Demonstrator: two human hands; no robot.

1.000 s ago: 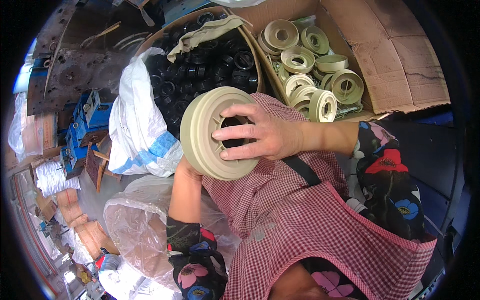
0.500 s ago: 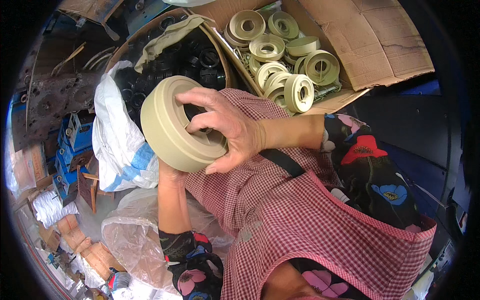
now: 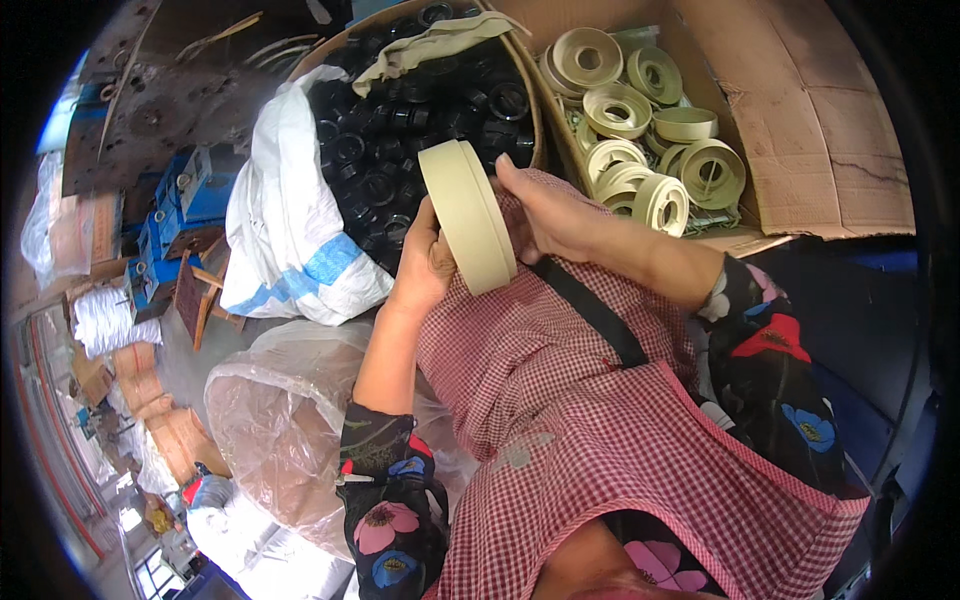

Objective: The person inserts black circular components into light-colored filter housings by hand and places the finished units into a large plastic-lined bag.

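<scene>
My left hand (image 3: 428, 258) is closed on the left side of a thick beige plastic ring (image 3: 468, 215), which stands on edge above my lap. Its smooth outer wall faces up, so the hollow is turned out of sight. Just right of the ring is my right hand (image 3: 560, 222), its thumb stretched up and apart from the fingers. Those fingers are partly hidden, and whether they touch the ring's far face I cannot tell.
Ahead, a cardboard box (image 3: 815, 130) holds several similar beige rings (image 3: 712, 172). Left of it, a large container holds many black round parts (image 3: 375, 190), with a white sack (image 3: 280, 210) at its side. A clear plastic bag (image 3: 275, 420) lies nearer, and blue machinery (image 3: 200, 195) stands far left.
The ring has turned from showing its open face to showing its outer wall. My right hand has drawn its fingers out of the hollow and moved right. The view has shifted as well.
</scene>
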